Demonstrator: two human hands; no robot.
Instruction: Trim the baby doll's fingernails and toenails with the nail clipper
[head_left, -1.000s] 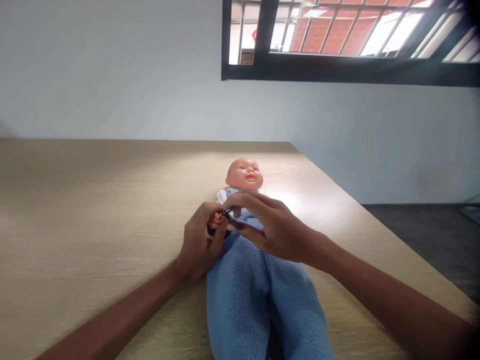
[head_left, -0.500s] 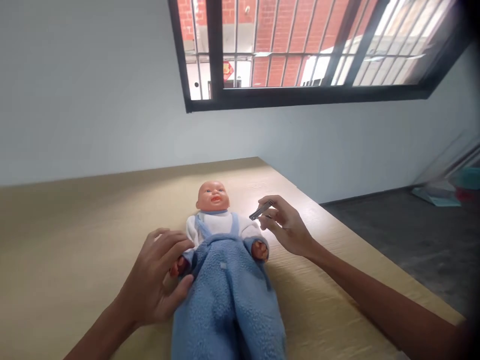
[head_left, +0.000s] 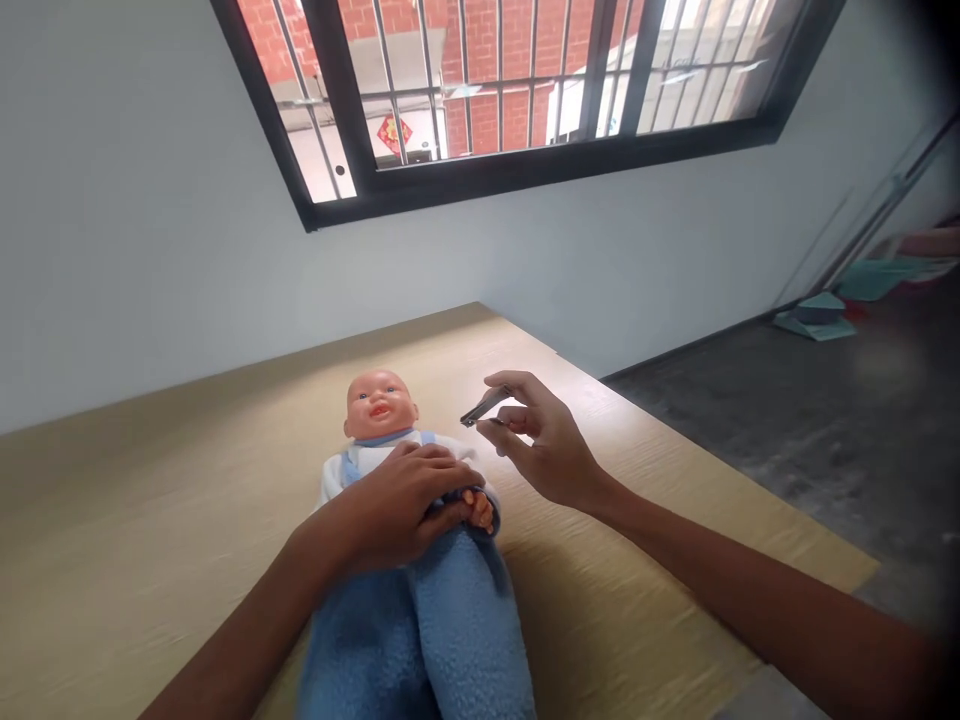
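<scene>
A baby doll (head_left: 381,405) in a white top and fuzzy blue overalls lies face up on the wooden table (head_left: 187,520), its head toward the wall. My left hand (head_left: 409,505) reaches across the doll's chest, thumb and fingers closed around the doll's forearm on the right side of the view. The doll's small hand (head_left: 478,510) sticks out beyond my fingertips. Just above and to the right, my right hand (head_left: 536,430) holds a metal nail clipper (head_left: 484,405) between thumb and fingers. The clipper's jaws point left, apart from the doll.
A pale wall (head_left: 150,250) with a barred, dark-framed window (head_left: 525,165) stands behind the table. To the right, the table's edge drops to a dark floor (head_left: 750,430), where a teal dustpan-like object (head_left: 817,318) lies near the wall.
My left hand has moved right from the doll's arm on the left side, across its body, to the other arm. My right hand still holds the clipper. The view has turned to the right.
</scene>
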